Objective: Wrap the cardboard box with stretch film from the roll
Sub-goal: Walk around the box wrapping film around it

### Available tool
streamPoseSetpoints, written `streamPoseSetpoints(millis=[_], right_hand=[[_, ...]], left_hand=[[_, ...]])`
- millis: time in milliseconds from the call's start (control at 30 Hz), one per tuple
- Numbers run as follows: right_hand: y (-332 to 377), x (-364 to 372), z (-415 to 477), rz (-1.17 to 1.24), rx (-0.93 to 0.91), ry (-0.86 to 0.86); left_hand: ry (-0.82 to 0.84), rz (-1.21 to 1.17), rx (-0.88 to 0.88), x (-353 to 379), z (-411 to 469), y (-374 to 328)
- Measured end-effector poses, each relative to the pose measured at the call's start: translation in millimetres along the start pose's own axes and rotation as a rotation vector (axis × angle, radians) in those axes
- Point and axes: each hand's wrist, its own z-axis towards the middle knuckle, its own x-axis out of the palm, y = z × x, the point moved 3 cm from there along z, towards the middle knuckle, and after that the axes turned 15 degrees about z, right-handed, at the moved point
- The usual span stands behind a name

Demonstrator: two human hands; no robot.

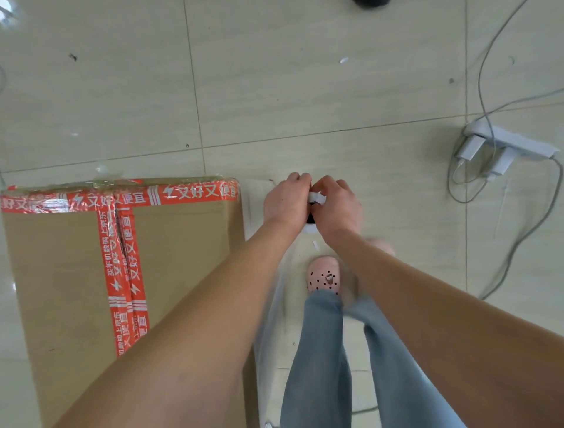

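Note:
A large cardboard box (pixel 61 275) sealed with orange printed tape stands on the floor at the left, with clear film over its top edge and right side. My left hand (pixel 285 203) and my right hand (pixel 337 204) meet just right of the box's top corner, both gripping the stretch film roll (pixel 311 218), which is mostly hidden between them; only a dark core and a white end show. A sheet of clear film (pixel 268 305) hangs from the roll down along the box's right side.
A white power strip (pixel 506 142) with plugged adapters and grey cables (pixel 518 238) lies on the tiled floor at the right. My legs in blue jeans and a pink clog (pixel 323 273) stand just below the hands. A dark object (pixel 370 2) sits at the top edge.

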Motion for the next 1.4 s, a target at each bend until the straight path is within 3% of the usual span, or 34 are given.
streamPoseSetpoints(millis=[167,367,467,533,733,833,1033,1233,1300,1400], right_hand=[[13,0,14,-0.028,-0.043,0.032],[38,-3,37,0.057,0.039,0.068],[49,-2,47,0.086,0.069,0.095],[54,-2,50,0.061,0.07,0.11],[54,1,47,-0.005,0.048,0.145],[57,-1,49,-0.058,-0.009,0.159],[78,2,67,-0.137,-0.142,0.195],[97,12,86,-0.036,-0.032,0.185],[103,15,89,-0.041,-0.017,0.191],[104,13,91,-0.087,-0.006,0.197]], left_hand=[[0.041,-0.076,-0.096,-6,16,10],[0.045,-0.409,-0.48,-16,18,37],[0.068,-0.459,-0.607,-20,17,40],[0.082,-0.355,-0.547,-23,19,39],[0.076,0.028,-0.096,-43,39,25],[0.084,0.121,-0.022,-45,48,20],[0.039,-0.134,-0.278,-45,60,43],[0.014,-0.503,-0.725,-41,64,72],[0.055,-0.531,-0.751,-40,62,71],[0.08,-0.429,-0.574,-48,62,64]])
